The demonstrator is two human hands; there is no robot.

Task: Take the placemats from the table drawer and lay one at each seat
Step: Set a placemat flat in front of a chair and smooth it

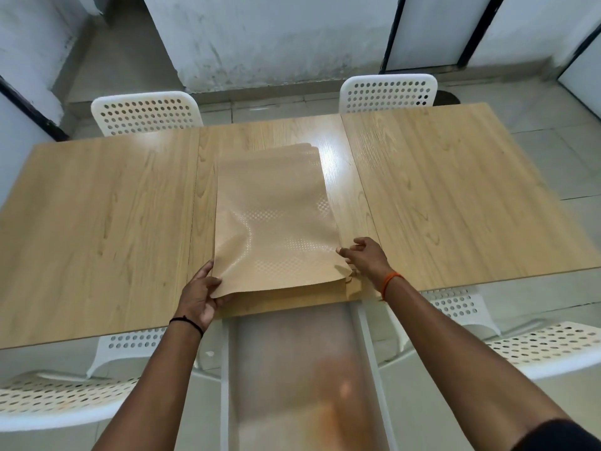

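Head view, looking down past both arms. Nearest to the camera, the table drawer [292, 369] is sitting pulled out between the arms, its pale bottom showing a rusty orange smear, and nothing in it that I can make out through the blur. 2 white perforated chairs are flanking it on the near side, 1 on the left [48, 398] and 1 on the right [549, 349].

Just past the drawer, the stack of tan placemats [273, 216] is lying on the wood-grain table [97, 222], running lengthwise away from the person on the middle panel. The left hand [198, 294], with a black cord around the wrist, is gripping the near left corner of the top mat, thumb on top and fingers curled under, lifting that corner off the table. The right hand [367, 258], with an orange band on the wrist, is pinching the right edge of the mats near the near corner. The far ends of the mats are fanning out a bit, so several layers are showing, though I can't count them for sure.

Beyond the table, 2 more white perforated chairs are tucked in at the far side, 1 on the left [146, 112] and 1 on the right [387, 92], with a scuffed white wall [260, 37] behind.
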